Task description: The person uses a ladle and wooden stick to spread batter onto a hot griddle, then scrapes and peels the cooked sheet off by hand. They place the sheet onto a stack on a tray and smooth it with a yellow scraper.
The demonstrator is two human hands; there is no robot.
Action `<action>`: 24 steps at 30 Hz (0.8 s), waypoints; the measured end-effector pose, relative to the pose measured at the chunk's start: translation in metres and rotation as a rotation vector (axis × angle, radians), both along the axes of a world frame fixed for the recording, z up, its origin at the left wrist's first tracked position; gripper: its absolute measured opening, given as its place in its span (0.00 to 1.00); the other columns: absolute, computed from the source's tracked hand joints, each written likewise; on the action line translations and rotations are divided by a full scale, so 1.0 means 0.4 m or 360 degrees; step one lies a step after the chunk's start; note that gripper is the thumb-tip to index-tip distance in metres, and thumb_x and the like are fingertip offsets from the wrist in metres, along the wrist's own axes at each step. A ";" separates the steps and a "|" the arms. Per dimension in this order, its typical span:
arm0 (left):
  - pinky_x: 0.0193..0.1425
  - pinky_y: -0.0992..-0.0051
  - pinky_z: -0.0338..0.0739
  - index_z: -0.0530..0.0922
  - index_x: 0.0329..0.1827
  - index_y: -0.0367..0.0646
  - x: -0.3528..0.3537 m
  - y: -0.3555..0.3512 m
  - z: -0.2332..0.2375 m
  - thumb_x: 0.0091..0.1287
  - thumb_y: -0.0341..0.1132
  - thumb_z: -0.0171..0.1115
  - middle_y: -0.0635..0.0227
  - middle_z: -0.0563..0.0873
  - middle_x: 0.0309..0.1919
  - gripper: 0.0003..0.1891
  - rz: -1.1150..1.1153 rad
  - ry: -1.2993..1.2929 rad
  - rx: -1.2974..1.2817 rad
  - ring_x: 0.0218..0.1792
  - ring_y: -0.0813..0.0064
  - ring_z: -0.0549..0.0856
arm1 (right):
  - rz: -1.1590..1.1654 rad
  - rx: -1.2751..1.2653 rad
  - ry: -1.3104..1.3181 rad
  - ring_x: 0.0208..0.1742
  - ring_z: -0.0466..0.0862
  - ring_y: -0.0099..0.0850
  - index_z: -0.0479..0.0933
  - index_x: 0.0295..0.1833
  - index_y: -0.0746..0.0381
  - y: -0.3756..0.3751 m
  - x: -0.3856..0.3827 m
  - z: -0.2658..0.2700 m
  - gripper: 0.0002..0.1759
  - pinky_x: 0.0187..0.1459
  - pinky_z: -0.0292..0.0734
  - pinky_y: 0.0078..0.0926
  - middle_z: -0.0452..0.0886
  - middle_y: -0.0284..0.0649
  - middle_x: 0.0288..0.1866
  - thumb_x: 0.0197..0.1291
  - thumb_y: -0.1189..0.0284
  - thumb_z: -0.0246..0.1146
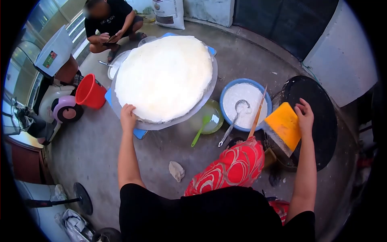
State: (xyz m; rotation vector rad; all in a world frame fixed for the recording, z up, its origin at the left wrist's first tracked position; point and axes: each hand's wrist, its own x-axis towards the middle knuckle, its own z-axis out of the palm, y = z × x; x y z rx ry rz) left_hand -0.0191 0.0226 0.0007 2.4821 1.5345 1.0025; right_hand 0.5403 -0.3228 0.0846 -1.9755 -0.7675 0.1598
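Our left hand (128,118) touches the pale disc (165,78), finger pinch unclear, an unreadably lettered sack (168,15) beyond; our right hand (306,117) clamps an orange scraper (283,127).

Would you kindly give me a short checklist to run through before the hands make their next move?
1. Left hand at the large round white disc: ok, fingers at its near edge.
2. Right hand at the flat yellow scraper with a metal edge: ok on position; how firm the grip is, cannot tell.
3. Long-handled metal ladle parked: ok, its bowl in the round blue basin of white liquid, handle over the rim.
4. Heat of the large round black griddle: cannot tell.
5. Crumpled pale cloth off the ground: not ok, it lies on the grey floor.
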 end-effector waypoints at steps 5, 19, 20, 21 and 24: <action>0.55 0.66 0.68 0.78 0.32 0.40 -0.016 0.007 -0.023 0.47 0.18 0.51 0.60 0.80 0.40 0.12 0.0046 0.0003 -0.0032 0.52 0.57 0.74 | -0.0390 0.0143 0.0570 0.44 0.77 0.28 0.71 0.53 0.65 -0.066 -0.021 0.002 0.18 0.45 0.71 0.21 0.78 0.41 0.45 0.57 0.72 0.59; 0.30 0.82 0.74 0.58 0.63 0.42 0.549 -0.451 0.171 0.58 0.29 0.59 0.64 0.79 0.38 0.30 -0.1039 -0.1673 -0.1921 0.30 0.80 0.79 | 0.0717 0.0842 0.2033 0.59 0.68 0.32 0.61 0.60 0.62 0.179 -0.262 0.000 0.21 0.62 0.59 0.34 0.69 0.38 0.58 0.62 0.69 0.52; 0.26 0.84 0.73 0.62 0.60 0.40 0.591 -0.489 0.193 0.59 0.29 0.58 0.65 0.81 0.33 0.25 -0.1089 -0.1908 -0.1997 0.27 0.81 0.78 | 0.0708 0.0864 0.2093 0.60 0.68 0.32 0.61 0.60 0.61 0.209 -0.305 0.007 0.21 0.62 0.60 0.34 0.69 0.38 0.58 0.62 0.71 0.52; 0.26 0.84 0.73 0.62 0.60 0.40 0.613 -0.493 0.190 0.59 0.29 0.58 0.65 0.81 0.33 0.25 -0.1098 -0.1907 -0.2011 0.27 0.81 0.78 | 0.0758 0.0851 0.2077 0.59 0.68 0.32 0.60 0.60 0.60 0.227 -0.349 0.022 0.22 0.62 0.60 0.35 0.69 0.37 0.57 0.61 0.71 0.53; 0.13 0.88 0.62 0.73 0.38 0.43 0.678 -0.447 0.185 0.64 0.34 0.53 0.70 0.80 0.24 0.06 -0.0701 -0.2218 -0.2236 0.14 0.85 0.72 | 0.0662 0.0500 0.1762 0.52 0.73 0.27 0.60 0.60 0.60 0.234 -0.400 0.024 0.24 0.52 0.67 0.27 0.72 0.36 0.53 0.60 0.68 0.56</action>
